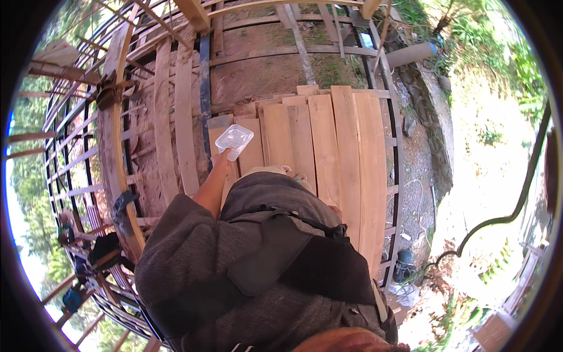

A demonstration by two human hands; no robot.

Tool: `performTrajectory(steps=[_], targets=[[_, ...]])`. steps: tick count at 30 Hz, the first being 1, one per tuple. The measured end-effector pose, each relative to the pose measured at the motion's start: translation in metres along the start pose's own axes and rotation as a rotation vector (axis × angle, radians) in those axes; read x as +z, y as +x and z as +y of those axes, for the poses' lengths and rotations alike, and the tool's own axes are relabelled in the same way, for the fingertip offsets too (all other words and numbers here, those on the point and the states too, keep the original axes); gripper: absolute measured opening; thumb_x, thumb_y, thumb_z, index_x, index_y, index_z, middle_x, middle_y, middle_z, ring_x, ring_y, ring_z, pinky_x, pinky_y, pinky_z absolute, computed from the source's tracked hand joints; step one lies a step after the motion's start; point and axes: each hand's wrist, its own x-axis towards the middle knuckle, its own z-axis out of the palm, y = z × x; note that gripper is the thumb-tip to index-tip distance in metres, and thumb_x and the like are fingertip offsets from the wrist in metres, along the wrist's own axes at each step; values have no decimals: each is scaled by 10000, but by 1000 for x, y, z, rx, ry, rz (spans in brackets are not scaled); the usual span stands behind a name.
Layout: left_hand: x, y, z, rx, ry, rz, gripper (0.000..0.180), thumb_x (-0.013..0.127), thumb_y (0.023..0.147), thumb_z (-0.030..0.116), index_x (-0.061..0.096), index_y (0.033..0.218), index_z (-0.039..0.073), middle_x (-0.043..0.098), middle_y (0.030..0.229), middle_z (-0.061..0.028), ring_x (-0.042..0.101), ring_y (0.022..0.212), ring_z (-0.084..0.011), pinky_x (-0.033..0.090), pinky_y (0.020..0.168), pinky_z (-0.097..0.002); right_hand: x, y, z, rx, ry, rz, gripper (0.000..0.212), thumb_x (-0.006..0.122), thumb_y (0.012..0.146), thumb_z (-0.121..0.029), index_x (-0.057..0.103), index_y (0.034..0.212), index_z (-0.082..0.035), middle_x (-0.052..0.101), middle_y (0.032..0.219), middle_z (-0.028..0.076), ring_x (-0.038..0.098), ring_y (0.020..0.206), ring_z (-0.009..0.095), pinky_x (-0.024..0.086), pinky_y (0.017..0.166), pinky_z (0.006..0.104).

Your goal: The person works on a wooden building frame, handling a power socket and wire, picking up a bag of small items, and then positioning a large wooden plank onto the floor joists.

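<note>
Planks (321, 141) lie beneath left fingers (225, 154) pinching clear container (234, 138).

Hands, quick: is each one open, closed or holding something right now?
Left hand: closed on the edge of a clear plastic container.
Right hand: cannot be told; it is not clearly visible.

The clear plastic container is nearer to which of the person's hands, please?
Left. The left hand holds the clear plastic container at its near side; the right hand cannot be clearly made out.
</note>
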Motion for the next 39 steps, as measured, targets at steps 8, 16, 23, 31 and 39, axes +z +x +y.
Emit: performTrajectory(steps=[8,16,23,31,39], targets=[[-80,14,-76,-150,-241,358,685,798,699,280,428,1235,69,559,1068,-123,578,911,-268,479,714,-402,-28,23,-115,-22,-284,-67,299,657,828,-200,664,1010,37,694,817,145,678,746,199,538,671,309],[-18,35,-29,-221,-519,150,616,765,743,303,468,1243,99,538,1052,-117,576,908,-255,491,778,-404,-44,107,-193,3,-386,-84,264,632,814,-189,680,1030,-45,696,810,98,650,636,174,510,537,301],[-18,133,45,106,-289,23,489,777,742,258,535,1127,78,559,924,-84,588,805,-220,477,609,-314,31,160,-335,-18,-310,-121,295,617,863,-222,652,1093,-41,698,894,98,674,732,158,535,580,273],[0,154,145,78,-517,-76,378,752,780,231,553,1064,79,608,942,-71,599,828,-199,463,636,-326,47,179,-360,-153,-576,-46,350,625,852,-272,647,1105,-31,702,892,163,689,707,199,541,663,331],[2,130,136,-124,-560,147,386,764,766,178,518,1037,57,609,873,-73,589,647,-190,420,479,-325,28,175,-363,87,-404,-19,322,647,823,-243,672,1071,-39,708,868,144,693,755,197,542,722,332]])
